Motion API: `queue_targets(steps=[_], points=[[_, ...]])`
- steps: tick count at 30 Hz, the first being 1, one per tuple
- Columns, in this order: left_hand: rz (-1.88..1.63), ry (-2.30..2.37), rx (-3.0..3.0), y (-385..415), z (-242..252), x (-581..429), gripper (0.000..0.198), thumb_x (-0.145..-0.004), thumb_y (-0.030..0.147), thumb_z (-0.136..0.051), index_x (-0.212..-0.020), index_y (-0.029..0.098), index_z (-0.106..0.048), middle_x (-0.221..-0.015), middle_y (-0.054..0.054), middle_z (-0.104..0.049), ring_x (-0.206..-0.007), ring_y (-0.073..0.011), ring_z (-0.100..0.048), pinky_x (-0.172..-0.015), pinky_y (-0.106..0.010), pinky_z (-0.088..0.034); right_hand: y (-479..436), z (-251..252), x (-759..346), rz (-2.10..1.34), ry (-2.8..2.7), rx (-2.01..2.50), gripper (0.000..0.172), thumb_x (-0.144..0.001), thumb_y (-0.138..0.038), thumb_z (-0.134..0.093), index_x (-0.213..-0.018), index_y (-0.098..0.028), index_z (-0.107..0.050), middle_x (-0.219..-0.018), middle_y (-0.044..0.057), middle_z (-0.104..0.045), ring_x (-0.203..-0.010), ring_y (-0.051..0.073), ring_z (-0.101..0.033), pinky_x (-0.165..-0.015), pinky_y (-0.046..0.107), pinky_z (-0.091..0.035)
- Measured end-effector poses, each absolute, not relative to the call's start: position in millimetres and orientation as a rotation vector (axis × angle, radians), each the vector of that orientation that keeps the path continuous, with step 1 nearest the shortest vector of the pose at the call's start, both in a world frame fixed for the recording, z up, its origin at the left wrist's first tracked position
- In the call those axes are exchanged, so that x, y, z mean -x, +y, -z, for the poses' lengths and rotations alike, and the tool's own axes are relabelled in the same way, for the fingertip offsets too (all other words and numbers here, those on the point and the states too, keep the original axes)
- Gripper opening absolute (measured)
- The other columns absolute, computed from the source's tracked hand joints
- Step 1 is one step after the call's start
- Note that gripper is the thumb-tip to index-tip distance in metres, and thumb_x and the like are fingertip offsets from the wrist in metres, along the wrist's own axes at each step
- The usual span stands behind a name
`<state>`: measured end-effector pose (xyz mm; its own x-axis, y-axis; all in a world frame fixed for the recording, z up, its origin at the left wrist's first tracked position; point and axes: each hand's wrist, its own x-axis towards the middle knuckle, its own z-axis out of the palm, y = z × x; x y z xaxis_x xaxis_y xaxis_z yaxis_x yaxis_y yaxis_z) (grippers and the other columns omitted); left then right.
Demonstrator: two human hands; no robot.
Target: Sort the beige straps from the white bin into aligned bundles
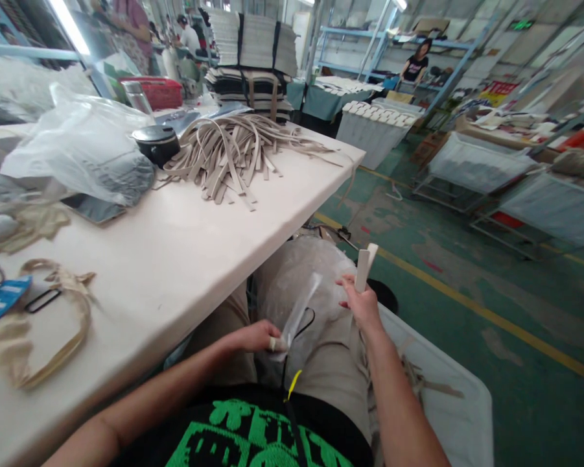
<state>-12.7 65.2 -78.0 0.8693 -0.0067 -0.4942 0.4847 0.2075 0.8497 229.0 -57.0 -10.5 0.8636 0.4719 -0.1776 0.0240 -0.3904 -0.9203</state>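
Observation:
My left hand (262, 337), with a pale wrap on one finger, is closed on the edge of a clear plastic bag (304, 259) over my lap. A thin black cord loop (310, 318) shows beside it. My right hand (362, 303) holds a folded beige strap (362, 271), its two ends standing up above the fist; the thumb and a finger point toward the bag. On the table, a heap of similar beige straps (228, 155) lies tangled in front of both hands.
The white table (175, 259) carries a black lidded cup (156, 144), a plastic-wrapped bundle (87, 143) and a beige cloth band (78, 331). At my right is a white bin (467, 408) holding strap pieces. Strapped stacks (253, 45) stand behind. A co-worker (415, 65) is farther back.

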Motion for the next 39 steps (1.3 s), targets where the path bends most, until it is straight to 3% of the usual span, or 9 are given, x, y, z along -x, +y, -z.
queue_targets(steps=[3,6,10,14,18,25,39], points=[[0.131,0.620,-0.942,72,76,6,0.046,-0.057,0.050,-0.082,-0.076,0.010,-0.068,-0.066,-0.004,-0.063,-0.058,-0.0112,-0.054,-0.062,-0.024,-0.042,-80,15,-203,-0.709,-0.367,1.896,0.043,-0.072,-0.053,-0.065,-0.087,-0.014,-0.067,-0.081,0.008,-0.072,-0.042,0.006,-0.042,-0.046,0.026,-0.052],[-0.013,0.735,-0.621,76,72,-5,0.035,-0.063,0.038,-0.083,-0.075,0.013,-0.062,-0.063,0.002,-0.058,-0.054,-0.0085,-0.053,-0.067,-0.025,-0.046,-98,19,-166,-1.039,-0.406,1.765,0.038,-0.075,-0.053,-0.065,-0.083,-0.016,-0.064,-0.078,0.004,-0.071,-0.037,0.001,-0.031,-0.047,0.022,-0.050],[-0.086,0.860,-0.433,69,68,-19,0.029,-0.076,0.034,-0.075,-0.069,0.016,-0.054,-0.059,0.004,-0.055,-0.052,-0.0086,-0.054,-0.066,-0.023,-0.047,-111,24,-121,-1.331,-0.406,1.578,0.041,-0.076,-0.057,-0.064,-0.083,-0.017,-0.060,-0.078,0.002,-0.070,-0.037,0.000,-0.029,-0.045,0.019,-0.045],[-0.145,0.894,-0.374,53,62,-28,0.022,-0.080,0.032,-0.071,-0.076,0.015,-0.057,-0.066,0.002,-0.062,-0.057,-0.0106,-0.058,-0.065,-0.024,-0.047,-120,31,-92,-1.470,-0.384,1.435,0.047,-0.076,-0.062,-0.061,-0.083,-0.015,-0.059,-0.074,0.003,-0.069,-0.036,0.001,-0.031,-0.044,0.019,-0.044],[-0.157,0.807,-0.396,44,53,-33,0.019,-0.079,0.028,-0.072,-0.083,0.014,-0.060,-0.075,-0.003,-0.067,-0.066,-0.0140,-0.064,-0.069,-0.025,-0.049,-124,39,-78,-1.493,-0.382,1.462,0.054,-0.074,-0.066,-0.057,-0.082,-0.013,-0.060,-0.072,0.005,-0.069,-0.034,0.002,-0.036,-0.043,0.021,-0.044],[-0.267,0.792,-0.406,53,49,-41,0.028,-0.073,0.032,-0.077,-0.075,0.016,-0.056,-0.064,0.002,-0.062,-0.056,-0.0114,-0.060,-0.063,-0.024,-0.048,-123,37,-72,-1.401,-0.457,1.657,0.053,-0.076,-0.064,-0.051,-0.078,-0.013,-0.062,-0.063,0.003,-0.067,-0.032,0.003,-0.035,-0.041,0.020,-0.040],[-0.260,0.780,-0.399,54,49,-36,0.026,-0.074,0.033,-0.076,-0.079,0.016,-0.058,-0.073,-0.001,-0.066,-0.062,-0.0130,-0.063,-0.064,-0.024,-0.050,-117,51,-74,-1.358,-0.477,1.814,0.064,-0.071,-0.073,-0.049,-0.079,-0.012,-0.065,-0.061,0.005,-0.066,-0.032,0.005,-0.038,-0.037,0.020,-0.032]])
